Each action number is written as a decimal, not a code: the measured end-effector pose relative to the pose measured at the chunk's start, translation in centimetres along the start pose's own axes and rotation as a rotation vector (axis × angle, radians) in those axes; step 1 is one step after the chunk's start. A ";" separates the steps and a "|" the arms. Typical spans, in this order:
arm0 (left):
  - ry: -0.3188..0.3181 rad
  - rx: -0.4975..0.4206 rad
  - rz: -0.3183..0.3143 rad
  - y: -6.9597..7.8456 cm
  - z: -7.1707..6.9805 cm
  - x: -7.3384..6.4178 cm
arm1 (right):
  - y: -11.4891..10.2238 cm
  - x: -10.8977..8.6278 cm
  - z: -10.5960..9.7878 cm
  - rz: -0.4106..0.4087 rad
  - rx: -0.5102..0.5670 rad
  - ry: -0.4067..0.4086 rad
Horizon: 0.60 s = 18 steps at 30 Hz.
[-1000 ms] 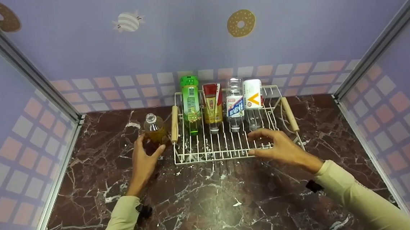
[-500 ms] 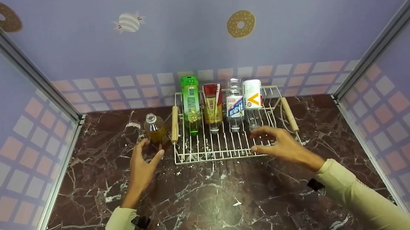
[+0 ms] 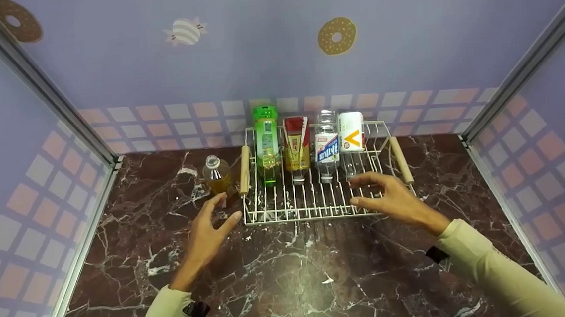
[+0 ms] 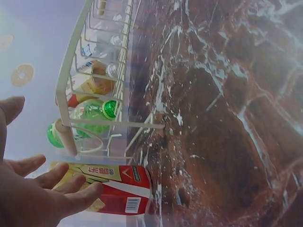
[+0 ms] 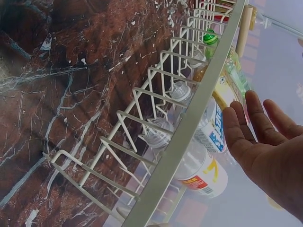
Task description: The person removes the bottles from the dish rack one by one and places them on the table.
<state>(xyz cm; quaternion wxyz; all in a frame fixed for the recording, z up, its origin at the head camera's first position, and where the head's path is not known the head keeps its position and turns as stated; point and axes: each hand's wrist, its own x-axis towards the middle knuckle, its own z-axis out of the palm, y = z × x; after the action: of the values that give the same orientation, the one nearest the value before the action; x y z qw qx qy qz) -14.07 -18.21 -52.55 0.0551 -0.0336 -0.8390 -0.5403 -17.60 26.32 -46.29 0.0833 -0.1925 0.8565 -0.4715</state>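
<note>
A bottle with amber sides [image 3: 217, 178] stands upright left of the white wire rack [image 3: 297, 220]; its red and yellow label [image 4: 125, 189] shows in the left wrist view. Just in front of this bottle is my left hand [image 3: 209, 235], thumb and fingers spread, holding nothing. My right hand [image 3: 392, 200] hovers over the rack's front right part with fingers apart, also holding nothing. In the rack, caps pointing down and forward, lie a green bottle [image 3: 267, 142], a red and yellow bottle [image 3: 296, 145], a clear bottle with a blue-white label [image 3: 327, 148] and a white-labelled bottle [image 3: 351, 131].
Wooden handles flank the rack, one on the left [image 3: 245, 171] and another on the right [image 3: 401, 160]. The dark marbled tabletop [image 3: 291, 282] extends in front. Patterned walls [image 3: 264, 45] enclose the back and both sides.
My left hand has let go of the amber-sided bottle and drawn back toward me; the bottle stays standing. My right hand has shifted slightly to the right. The head view has tilted a little.
</note>
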 end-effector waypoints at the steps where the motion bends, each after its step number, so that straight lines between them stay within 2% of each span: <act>1: -0.015 0.009 -0.003 0.1 0.1 0.0 | 0.0 0.0 0.0 0.001 -0.001 0.003; 7: -0.107 -0.004 -0.021 0.4 1.0 0.2 | 0.4 0.1 -0.3 0.015 -0.008 0.025; 12: -0.178 -0.012 -0.070 0.2 1.9 0.3 | 0.7 0.1 -0.5 0.041 0.009 0.024; 15: -0.203 -0.013 -0.096 0.2 2.3 0.3 | 0.9 0.0 -0.7 0.050 0.015 0.022; 18: -0.212 -0.065 -0.103 0.3 2.8 0.4 | 1.2 0.0 -0.9 0.047 0.014 0.026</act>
<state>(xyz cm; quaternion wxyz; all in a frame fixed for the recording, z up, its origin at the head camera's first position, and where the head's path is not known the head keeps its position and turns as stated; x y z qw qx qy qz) -14.60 -15.56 -53.37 -0.0629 -0.0491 -0.8228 -0.5627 -18.20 27.58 -46.83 0.0844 -0.1657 0.8584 -0.4781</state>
